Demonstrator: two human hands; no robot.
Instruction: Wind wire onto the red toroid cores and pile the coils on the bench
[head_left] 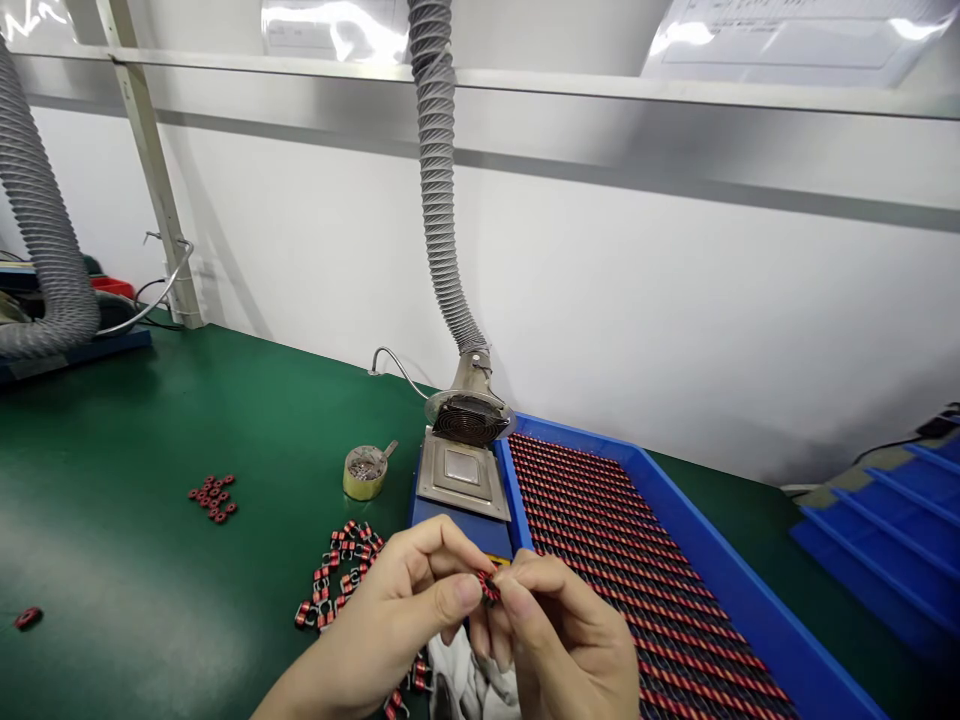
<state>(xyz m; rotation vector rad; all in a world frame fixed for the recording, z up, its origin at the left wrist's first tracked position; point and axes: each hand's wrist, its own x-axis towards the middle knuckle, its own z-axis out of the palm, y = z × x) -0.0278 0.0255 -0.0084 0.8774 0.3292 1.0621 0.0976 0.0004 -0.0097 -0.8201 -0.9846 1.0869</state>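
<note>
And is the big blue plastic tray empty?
No, the big blue plastic tray holds long, neat rows of small red-and-black parts.

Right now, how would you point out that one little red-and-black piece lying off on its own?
Start at the long green workbench and look toward its front left. There lies a small red-and-black wound coil, far to the left of the loose heap of matching coils by the person's hands. Unlike its neighbours, it sits completely alone, touching nothing.
</note>
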